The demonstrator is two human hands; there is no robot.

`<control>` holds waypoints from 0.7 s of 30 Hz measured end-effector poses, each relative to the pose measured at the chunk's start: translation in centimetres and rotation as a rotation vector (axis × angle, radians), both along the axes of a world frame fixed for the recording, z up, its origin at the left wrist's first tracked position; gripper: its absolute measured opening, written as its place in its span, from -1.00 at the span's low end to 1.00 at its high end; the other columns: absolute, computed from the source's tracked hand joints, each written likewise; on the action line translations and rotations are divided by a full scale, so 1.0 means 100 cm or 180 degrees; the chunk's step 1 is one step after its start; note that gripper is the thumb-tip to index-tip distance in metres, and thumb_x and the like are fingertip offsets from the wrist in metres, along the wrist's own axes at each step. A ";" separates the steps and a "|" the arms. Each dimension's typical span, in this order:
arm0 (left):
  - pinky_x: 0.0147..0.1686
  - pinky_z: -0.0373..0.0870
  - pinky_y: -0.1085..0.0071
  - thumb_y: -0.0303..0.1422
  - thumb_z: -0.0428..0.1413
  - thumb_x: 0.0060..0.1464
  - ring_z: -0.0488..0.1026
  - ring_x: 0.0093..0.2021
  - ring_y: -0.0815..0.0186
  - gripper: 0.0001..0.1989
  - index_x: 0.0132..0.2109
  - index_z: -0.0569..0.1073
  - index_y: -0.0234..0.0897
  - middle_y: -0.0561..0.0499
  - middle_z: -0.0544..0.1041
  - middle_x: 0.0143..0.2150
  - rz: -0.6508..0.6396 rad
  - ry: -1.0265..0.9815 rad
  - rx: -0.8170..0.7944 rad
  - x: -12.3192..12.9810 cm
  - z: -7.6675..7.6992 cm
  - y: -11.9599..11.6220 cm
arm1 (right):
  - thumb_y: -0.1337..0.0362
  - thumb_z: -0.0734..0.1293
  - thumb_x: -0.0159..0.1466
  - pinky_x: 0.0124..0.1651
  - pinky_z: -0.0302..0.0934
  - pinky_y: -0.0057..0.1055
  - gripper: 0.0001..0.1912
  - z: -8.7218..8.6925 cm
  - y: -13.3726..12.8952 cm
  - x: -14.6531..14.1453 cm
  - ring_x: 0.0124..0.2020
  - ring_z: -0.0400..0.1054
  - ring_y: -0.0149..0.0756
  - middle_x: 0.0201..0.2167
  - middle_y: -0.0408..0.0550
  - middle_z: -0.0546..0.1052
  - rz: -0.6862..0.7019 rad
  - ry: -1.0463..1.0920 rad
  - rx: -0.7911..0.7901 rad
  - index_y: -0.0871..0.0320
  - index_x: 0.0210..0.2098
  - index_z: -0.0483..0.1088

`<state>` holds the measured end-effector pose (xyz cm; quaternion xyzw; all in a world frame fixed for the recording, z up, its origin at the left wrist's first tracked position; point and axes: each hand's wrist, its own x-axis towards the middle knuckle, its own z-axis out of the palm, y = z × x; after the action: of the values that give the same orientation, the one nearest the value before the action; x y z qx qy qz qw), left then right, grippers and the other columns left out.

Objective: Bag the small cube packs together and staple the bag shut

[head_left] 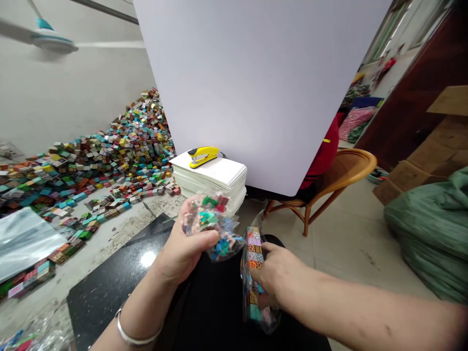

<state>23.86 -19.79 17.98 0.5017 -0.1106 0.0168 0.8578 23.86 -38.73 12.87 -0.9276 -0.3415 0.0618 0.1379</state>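
My left hand is closed round a clear plastic bag of small toy figures, with green, red and blue pieces showing through. To its right, my right hand grips a clear bag of printed toy blocks, held upright above my dark lap. The blocks are stacked in a long row inside the wrap. The two bags are close together; whether they touch I cannot tell. Beyond my left hand, a yellow stapler lies on a thick stack of white card.
A large heap of small coloured blocks spreads along the left wall. Clear plastic bags lie at the left, near a black board. A big pale panel stands ahead. A rattan chair, cardboard boxes and a green sack are right.
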 end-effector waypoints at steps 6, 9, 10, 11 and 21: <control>-0.20 0.34 0.33 -0.45 0.31 -0.26 0.42 -0.24 0.27 -0.37 0.00 0.26 -0.23 -0.02 0.44 -0.18 -0.0758 0.0110 0.0314 0.008 0.005 -0.044 | -0.14 0.36 -0.05 0.12 0.01 0.05 -0.26 0.012 0.002 -0.005 0.13 0.13 0.15 0.08 0.15 0.35 0.0479 -0.0488 -0.0650 0.13 0.04 0.34; -0.20 0.33 0.30 -0.43 0.33 -0.29 0.40 -0.25 0.25 -0.39 -0.04 0.27 -0.26 -0.03 0.43 -0.23 -0.0968 0.0349 0.0638 0.012 -0.006 -0.058 | -0.10 0.31 0.05 0.15 -0.14 0.21 -0.46 0.019 -0.004 -0.014 0.17 0.03 0.21 0.05 0.10 0.38 0.0296 -0.0358 -0.0558 0.07 -0.07 0.43; -0.19 0.32 0.29 -0.42 0.33 -0.29 0.40 -0.24 0.24 -0.40 -0.06 0.27 -0.27 -0.04 0.43 -0.23 -0.1025 0.0427 0.0738 0.014 -0.011 -0.060 | -0.06 0.30 0.09 0.17 -0.20 0.24 -0.53 0.021 -0.007 -0.017 0.18 0.02 0.20 0.02 0.09 0.41 0.0311 -0.0297 -0.0506 0.06 -0.10 0.45; -0.18 0.32 0.29 -0.42 0.33 -0.30 0.40 -0.24 0.24 -0.40 -0.06 0.28 -0.27 -0.04 0.43 -0.23 -0.1098 0.0494 0.0810 0.015 -0.015 -0.060 | 0.00 0.28 0.13 0.19 -0.27 0.24 -0.59 0.022 -0.011 -0.019 0.18 0.03 0.17 0.00 0.07 0.43 0.0359 -0.0264 -0.0439 0.06 -0.11 0.45; -0.29 0.28 0.41 -0.42 0.31 -0.30 0.37 -0.32 0.34 -0.46 -0.12 0.28 -0.27 0.05 0.44 -0.31 -0.1623 0.0526 0.1813 0.024 -0.025 -0.048 | 0.10 0.32 0.14 0.24 -0.45 0.19 -0.75 0.019 -0.039 -0.026 -0.21 0.40 0.02 -0.52 0.00 0.55 0.0334 -0.0783 -0.0561 0.13 -0.42 0.55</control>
<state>26.26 -24.64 15.50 0.6758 -0.1626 -0.2687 0.6669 21.21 -42.66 14.80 -0.9176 -0.3971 -0.0154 0.0098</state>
